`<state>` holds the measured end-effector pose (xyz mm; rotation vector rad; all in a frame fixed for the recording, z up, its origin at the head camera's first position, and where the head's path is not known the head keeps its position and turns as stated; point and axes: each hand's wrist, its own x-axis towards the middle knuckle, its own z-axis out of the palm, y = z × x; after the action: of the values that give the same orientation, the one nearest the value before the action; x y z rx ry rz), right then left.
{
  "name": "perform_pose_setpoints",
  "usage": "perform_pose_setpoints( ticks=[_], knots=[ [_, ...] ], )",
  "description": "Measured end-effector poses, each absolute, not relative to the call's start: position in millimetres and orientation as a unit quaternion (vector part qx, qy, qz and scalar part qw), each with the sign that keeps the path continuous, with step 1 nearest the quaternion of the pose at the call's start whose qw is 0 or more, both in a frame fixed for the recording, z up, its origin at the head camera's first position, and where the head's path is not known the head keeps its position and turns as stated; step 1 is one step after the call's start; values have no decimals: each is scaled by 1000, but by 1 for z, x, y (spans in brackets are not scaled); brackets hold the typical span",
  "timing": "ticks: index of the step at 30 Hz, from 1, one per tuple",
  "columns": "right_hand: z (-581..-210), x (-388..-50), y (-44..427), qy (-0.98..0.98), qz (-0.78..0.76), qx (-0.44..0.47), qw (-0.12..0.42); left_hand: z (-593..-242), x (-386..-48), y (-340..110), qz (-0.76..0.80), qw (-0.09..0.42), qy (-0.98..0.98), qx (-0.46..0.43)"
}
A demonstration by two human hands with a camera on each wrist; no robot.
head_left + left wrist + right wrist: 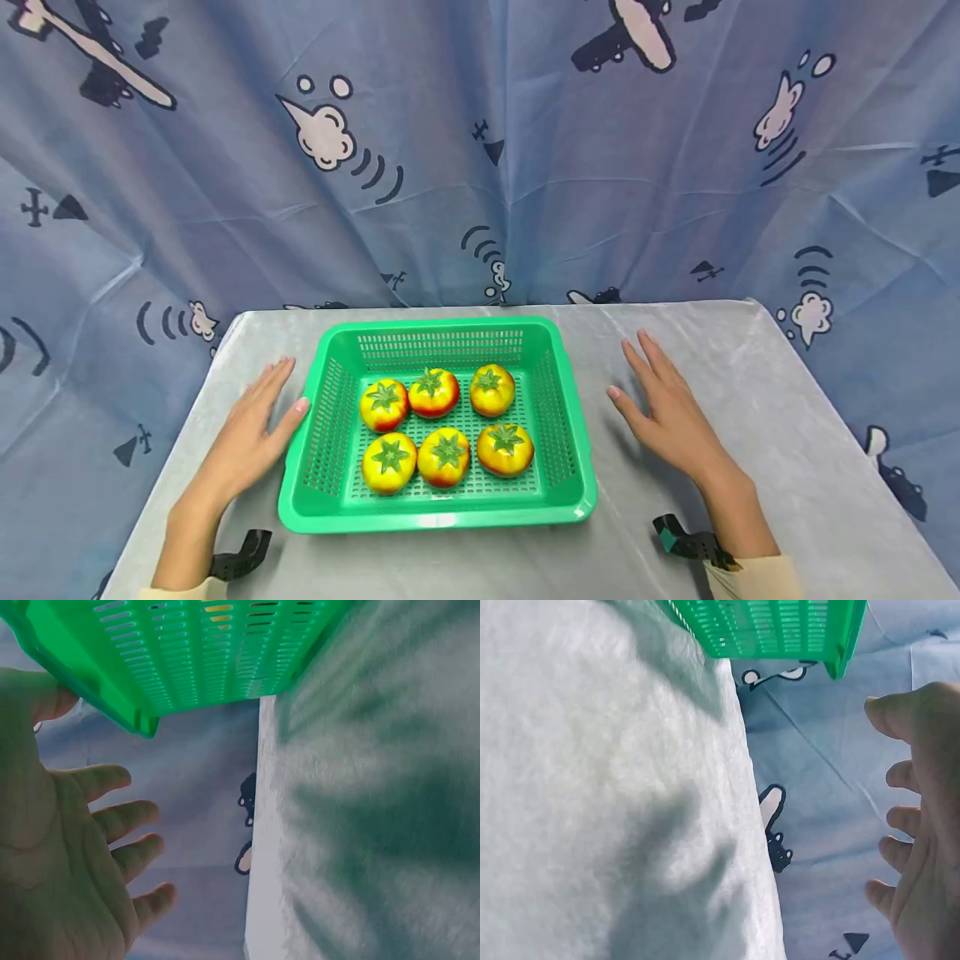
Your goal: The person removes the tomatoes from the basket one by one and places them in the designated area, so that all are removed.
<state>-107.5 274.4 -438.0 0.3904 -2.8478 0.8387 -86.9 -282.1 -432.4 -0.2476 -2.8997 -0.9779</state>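
Observation:
A green plastic basket [438, 521] with slotted walls sits on the table, left of the middle in the head view. Inside lie several yellow-and-red tomatoes [443, 457] with green star-shaped tops, set in two rows. My left hand [243, 442] is beside the basket's left wall, fingers extended. Its thumb reaches the rim [90, 712]; I cannot tell whether it touches. To the right of the basket, my right hand [671, 412] hovers over the table, apart from the basket, its fingers spread and holding nothing. The right wrist view shows its fingers [901, 780] loosely extended.
A pale grey cloth covers the table [757, 400]. Behind it and at its sides hangs a blue curtain [450, 100] printed with planes and clouds. Black straps [242, 557] are on both wrists.

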Motion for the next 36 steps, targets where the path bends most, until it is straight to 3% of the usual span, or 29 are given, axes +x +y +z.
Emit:
perform_pose_setpoints(
  ticks=[10, 19, 36],
  knots=[
    [-417, -100, 257, -943, 289, 158, 39, -430, -82, -283, -435, -64, -896, -58],
    [-389, -92, 243, -942, 277, 189, 21, -435, -82, -281, -536, -118, -834, -61],
    [-362, -103, 203, -925, 247, 284, -52, -445, -91, -276, -626, -143, -765, -54]
  ],
)
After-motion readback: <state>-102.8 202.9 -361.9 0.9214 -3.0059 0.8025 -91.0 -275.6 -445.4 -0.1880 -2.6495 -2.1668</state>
